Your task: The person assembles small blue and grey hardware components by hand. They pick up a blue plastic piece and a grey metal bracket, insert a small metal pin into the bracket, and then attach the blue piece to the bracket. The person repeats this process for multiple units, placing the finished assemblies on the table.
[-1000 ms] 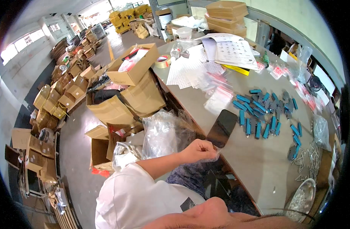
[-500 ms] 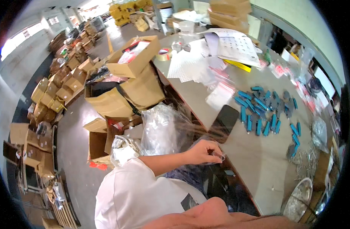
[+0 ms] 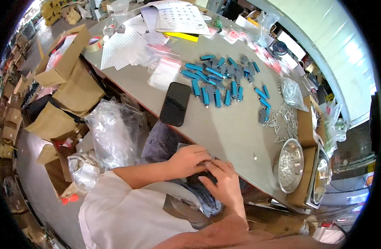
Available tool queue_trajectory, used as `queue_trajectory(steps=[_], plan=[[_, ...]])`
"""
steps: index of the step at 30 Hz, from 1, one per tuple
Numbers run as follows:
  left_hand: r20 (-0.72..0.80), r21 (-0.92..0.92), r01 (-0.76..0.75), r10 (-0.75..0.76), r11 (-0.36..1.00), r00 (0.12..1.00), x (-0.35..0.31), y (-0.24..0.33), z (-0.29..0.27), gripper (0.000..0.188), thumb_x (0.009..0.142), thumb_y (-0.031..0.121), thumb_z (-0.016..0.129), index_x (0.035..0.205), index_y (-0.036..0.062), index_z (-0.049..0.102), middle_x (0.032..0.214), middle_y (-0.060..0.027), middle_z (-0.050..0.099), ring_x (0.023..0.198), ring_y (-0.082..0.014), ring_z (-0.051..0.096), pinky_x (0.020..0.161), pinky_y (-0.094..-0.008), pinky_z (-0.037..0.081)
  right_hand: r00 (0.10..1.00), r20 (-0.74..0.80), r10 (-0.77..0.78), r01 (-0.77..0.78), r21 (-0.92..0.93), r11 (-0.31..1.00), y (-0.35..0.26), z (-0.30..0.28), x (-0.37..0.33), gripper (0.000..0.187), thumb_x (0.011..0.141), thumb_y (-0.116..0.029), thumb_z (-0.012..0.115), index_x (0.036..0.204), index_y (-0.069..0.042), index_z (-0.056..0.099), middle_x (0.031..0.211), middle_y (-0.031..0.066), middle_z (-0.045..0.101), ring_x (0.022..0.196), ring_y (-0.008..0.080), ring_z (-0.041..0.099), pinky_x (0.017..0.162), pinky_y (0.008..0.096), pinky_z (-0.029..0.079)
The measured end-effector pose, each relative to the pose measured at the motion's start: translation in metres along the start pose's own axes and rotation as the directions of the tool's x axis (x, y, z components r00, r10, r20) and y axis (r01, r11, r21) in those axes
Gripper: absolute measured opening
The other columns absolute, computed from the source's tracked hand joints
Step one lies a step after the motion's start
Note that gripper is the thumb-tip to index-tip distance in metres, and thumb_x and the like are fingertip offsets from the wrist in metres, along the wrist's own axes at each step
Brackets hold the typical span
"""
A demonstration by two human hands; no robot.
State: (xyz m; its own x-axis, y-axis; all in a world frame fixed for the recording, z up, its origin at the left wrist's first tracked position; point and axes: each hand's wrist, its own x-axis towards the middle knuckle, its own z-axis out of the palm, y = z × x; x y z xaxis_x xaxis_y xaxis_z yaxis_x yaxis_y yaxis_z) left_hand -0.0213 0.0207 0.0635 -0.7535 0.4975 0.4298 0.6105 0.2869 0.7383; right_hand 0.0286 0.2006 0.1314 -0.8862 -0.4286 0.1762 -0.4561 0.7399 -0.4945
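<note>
My left hand (image 3: 187, 162) and my right hand (image 3: 225, 182) meet above my lap, at the near edge of the table (image 3: 236, 143). The left fingers are curled in a pinch. Against them rest the right fingertips, with the right thumb a little apart. Something small and dark seems to lie between the fingers, too hidden to name. Beyond the left hand a black phone (image 3: 175, 103) lies at the table edge. Farther off are many small blue-and-grey parts (image 3: 218, 98) with metal tips, some in a pile and others in loose rows.
To the right lie thin metal pins (image 3: 288, 124), a clear bag (image 3: 293, 94) and a metal bowl (image 3: 298, 151) of small white pieces. Small zip bags (image 3: 164, 72), papers (image 3: 182, 18) and a tape roll (image 3: 94, 44) occupy the far side. Cartons (image 3: 70, 99) and clear plastic (image 3: 111, 128) stand left.
My view has swung to the right. My right hand has come into sight and joined the left. A small, thin, shiny thing showed at the left fingertips before; now the fingers hide it.
</note>
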Motion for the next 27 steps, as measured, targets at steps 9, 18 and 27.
queue_trajectory(steps=[9,18,27], plan=[[0.051,0.023,-0.165,0.163,0.986,0.985,-0.014,-0.028,0.018,0.063,0.063,0.012,0.075,0.121,0.0064,0.052,0.103,-0.0126,0.057,0.101,-0.0329,0.054,0.088,-0.0438,0.042,0.853,0.522,-0.018,-0.116,0.224,0.968,0.010,0.014,0.021,0.039,0.075,-0.034,0.076,0.101,-0.006,0.067,0.121,0.0216,0.052,0.117,0.0419,0.045,0.098,0.0455,0.041],[0.351,-0.244,0.417,-0.321,0.876,0.880,-0.021,-0.039,-0.002,0.066,0.071,0.017,0.079,0.127,0.0014,0.046,0.087,-0.0103,0.059,0.081,-0.0283,0.061,0.073,-0.0368,0.050,0.884,0.430,0.185,-0.337,0.312,0.888,0.127,-0.001,0.127,0.029,0.090,-0.026,0.064,0.112,-0.007,0.066,0.109,0.0110,0.065,0.094,0.0212,0.063,0.083,0.0357,0.049],[0.375,-0.359,0.438,-0.302,0.824,0.876,-0.033,-0.044,-0.005,0.063,0.076,0.017,0.077,0.128,0.0019,0.044,0.086,-0.0105,0.058,0.078,-0.0248,0.060,0.071,-0.0360,0.050,0.919,-0.304,0.250,-0.299,-0.127,0.946,0.240,0.055,0.210,0.045,0.096,-0.024,0.050,0.136,-0.004,0.048,0.136,0.0225,0.049,0.130,0.0386,0.042,0.107,0.0457,0.034]])
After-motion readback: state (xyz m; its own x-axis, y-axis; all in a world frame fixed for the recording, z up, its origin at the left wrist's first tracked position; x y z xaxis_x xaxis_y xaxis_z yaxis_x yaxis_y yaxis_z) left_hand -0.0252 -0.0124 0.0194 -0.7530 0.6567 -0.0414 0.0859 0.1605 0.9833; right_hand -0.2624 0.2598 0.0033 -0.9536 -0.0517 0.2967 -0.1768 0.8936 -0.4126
